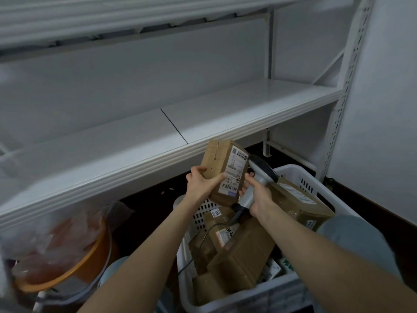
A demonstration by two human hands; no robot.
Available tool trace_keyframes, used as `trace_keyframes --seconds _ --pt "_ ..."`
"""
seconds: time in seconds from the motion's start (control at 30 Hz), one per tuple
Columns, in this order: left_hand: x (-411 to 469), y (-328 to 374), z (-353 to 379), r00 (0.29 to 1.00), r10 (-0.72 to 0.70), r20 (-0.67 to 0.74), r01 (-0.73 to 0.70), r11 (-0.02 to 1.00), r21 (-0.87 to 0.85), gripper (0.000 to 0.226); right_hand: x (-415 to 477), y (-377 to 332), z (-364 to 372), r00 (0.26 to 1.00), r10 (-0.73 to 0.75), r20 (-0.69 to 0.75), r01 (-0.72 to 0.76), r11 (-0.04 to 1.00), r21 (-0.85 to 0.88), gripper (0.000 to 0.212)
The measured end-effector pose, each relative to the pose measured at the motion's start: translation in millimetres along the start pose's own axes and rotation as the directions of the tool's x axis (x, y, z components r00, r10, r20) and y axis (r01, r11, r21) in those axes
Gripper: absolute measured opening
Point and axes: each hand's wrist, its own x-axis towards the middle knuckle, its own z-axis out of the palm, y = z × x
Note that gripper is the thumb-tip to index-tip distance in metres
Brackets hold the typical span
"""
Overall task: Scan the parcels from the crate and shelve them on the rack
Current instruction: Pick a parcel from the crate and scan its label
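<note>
Two hands work above the white crate (291,170) of boxes: the left hand (200,184) curls its fingers round a brown parcel (222,171) just below the rack shelf (225,116), while the right hand (259,195) grips a grey scanner (259,172) touching its label.

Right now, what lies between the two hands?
The head view shows the labelled parcel between the left hand, which holds it, and the right hand, which grips the scanner.

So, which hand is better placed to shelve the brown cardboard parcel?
Probably left: the left hand grips the brown cardboard parcel near the white metal shelf; the right hand holds the grey handheld scanner.
</note>
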Motion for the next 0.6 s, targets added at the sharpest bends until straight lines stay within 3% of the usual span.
trace_keyframes --seconds 0.07,0.2,0.4,0.47,0.6 --pt "3 5 0 0.999 -0.022 -0.043 0.022 1.0 0.001 0.085 -2 0 -1 1.0 -0.014 0.008 0.015 1.0 -0.018 0.037" --pt "11 7 1 0.998 -0.063 -0.006 0.064 0.998 0.016 0.114 0 -5 -8 0.999 -0.015 0.042 0.017 0.998 -0.062 0.033" --pt "11 5 6 0.976 -0.187 0.112 0.185 0.982 0.027 0.109 5 -9 -21 0.997 -0.024 0.07 0.032 0.992 -0.126 0.035" --pt "10 4 6 0.969 -0.215 0.125 0.218 0.976 -0.012 0.119 5 -8 -25 0.997 -0.014 0.076 0.025 0.991 -0.135 0.033" --pt "11 -11 7 0.97 -0.214 0.111 0.221 0.974 -0.046 0.116 7 -4 -29 0.997 0.013 0.08 -0.003 0.993 -0.117 0.038"
